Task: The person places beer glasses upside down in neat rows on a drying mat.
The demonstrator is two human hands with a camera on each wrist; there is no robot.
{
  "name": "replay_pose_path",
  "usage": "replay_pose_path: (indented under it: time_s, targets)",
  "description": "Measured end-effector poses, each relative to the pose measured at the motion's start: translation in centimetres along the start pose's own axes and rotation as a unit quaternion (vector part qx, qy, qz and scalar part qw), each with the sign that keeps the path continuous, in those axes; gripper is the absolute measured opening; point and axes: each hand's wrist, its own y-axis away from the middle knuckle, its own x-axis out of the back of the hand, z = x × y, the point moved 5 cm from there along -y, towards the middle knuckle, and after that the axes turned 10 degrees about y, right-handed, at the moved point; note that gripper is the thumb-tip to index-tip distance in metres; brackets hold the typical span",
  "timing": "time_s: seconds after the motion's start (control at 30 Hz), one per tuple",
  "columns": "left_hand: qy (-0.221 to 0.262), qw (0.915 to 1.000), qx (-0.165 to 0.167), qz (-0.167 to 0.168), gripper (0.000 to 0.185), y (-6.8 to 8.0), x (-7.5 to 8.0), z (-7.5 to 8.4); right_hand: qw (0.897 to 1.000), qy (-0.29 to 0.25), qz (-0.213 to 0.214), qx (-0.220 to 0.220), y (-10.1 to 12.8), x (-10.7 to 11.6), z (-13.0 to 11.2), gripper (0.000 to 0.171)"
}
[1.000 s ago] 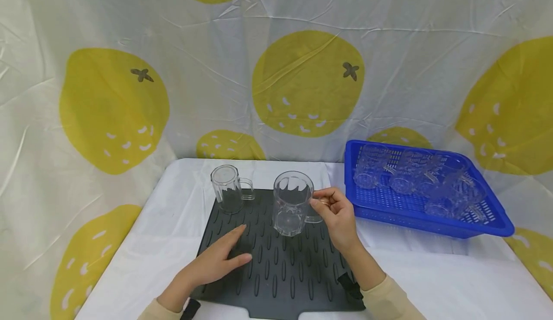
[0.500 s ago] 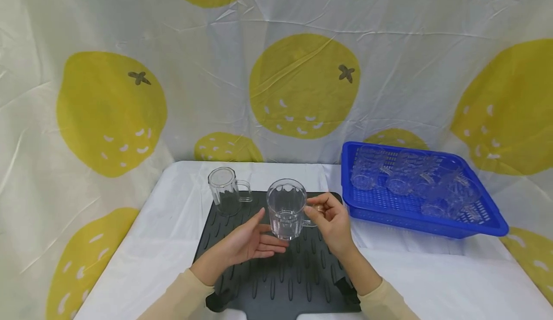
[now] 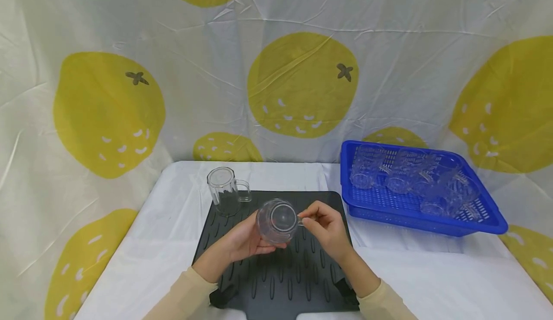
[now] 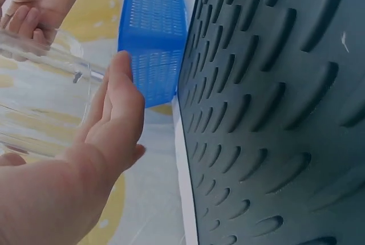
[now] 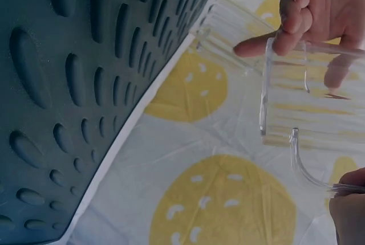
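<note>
- My left hand (image 3: 242,241) cups the clear mug (image 3: 276,221) from the side, and my right hand (image 3: 326,226) pinches its handle — the mug is tipped on its side above the dark mat (image 3: 298,277).
- The right wrist view shows the mug's ribbed wall and handle loop; the head view shows only its round base.
- One second mug (image 3: 224,190) stands upright at the mat's far left corner.
- One blue basket (image 3: 488,221) holds more clear mugs — too jumbled to count.
</note>
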Motion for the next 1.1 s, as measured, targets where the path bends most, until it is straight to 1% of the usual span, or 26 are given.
replay_pose_path:
  time_s: [0.07, 0.17, 0.3, 0.4, 0.5, 0.63, 0.9, 1.0, 1.1]
  targets:
    - [0.01, 0.9999, -0.009, 0.007, 0.077, -0.1, 0.1, 0.1, 1.0, -0.003, -0.014, 0.018, 0.0, -0.2, -0.3, 0.016]
    - [0.022, 0.9996, -0.014, 0.013, 0.081, -0.3, 0.0, 0.2, 0.998, -0.008, -0.038, 0.046, -0.1, -0.5, -0.7, 0.019]
    - [0.042, 0.999, -0.005, 0.016, 0.086, -0.5, -0.3, 0.2, 0.995, -0.01, -0.064, 0.069, -0.1, -0.9, -1.0, 0.025]
    - [0.061, 0.9979, 0.001, 0.022, 0.088, -0.6, -0.6, 0.2, 0.994, -0.01, -0.071, 0.079, -0.1, -1.1, -1.0, 0.027]
    - [0.081, 0.9959, 0.01, 0.038, 0.089, -0.7, -0.8, 0.1, 0.993, -0.005, -0.074, 0.087, -0.1, -1.1, -1.1, 0.028]
    - [0.106, 0.9928, 0.027, 0.049, 0.09, -0.8, -1.0, 0.0, 0.993, 0.01, -0.074, 0.089, -0.2, -1.0, -1.1, 0.026]
    - [0.112, 0.9921, 0.046, 0.032, 0.084, -1.1, -1.4, -0.2, 0.994, 0.05, -0.067, 0.07, -0.3, -0.7, -1.0, 0.02]
    - [0.117, 0.992, 0.044, 0.02, 0.076, -1.2, -1.5, -0.3, 0.995, 0.063, -0.055, 0.061, -0.4, -0.4, -0.9, 0.018]
    - [0.108, 0.9935, 0.03, 0.018, 0.063, -1.2, -1.4, -0.2, 0.995, 0.071, -0.038, 0.056, -0.6, 0.1, -1.0, 0.017]
